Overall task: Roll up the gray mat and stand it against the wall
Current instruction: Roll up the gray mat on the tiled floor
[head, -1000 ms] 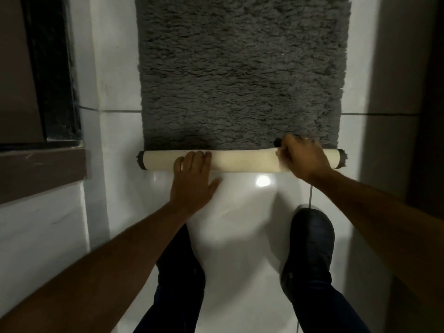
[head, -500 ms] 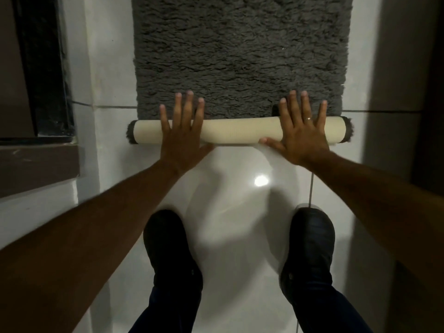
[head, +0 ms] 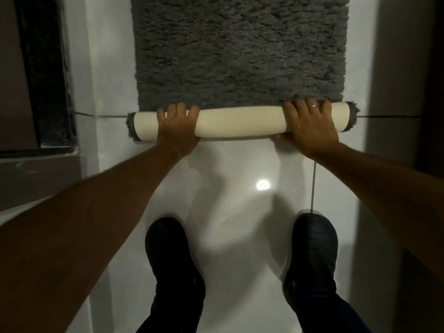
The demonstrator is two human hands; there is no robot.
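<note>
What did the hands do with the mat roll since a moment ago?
Half a second ago both palms lay flat with fingers spread over the roll. Now the left hand and right hand curl their fingers over the far side of the cream-backed roll, gripping it. The roll looks thicker, and less of the gray mat lies flat. Both black shoes stayed planted on the white floor.

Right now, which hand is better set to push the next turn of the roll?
Neither clearly. The left hand and right hand both curl over the cream roll, spaced toward its ends. Slight edge right: its thumb wraps the near side, so it grips rather than rests.
</note>
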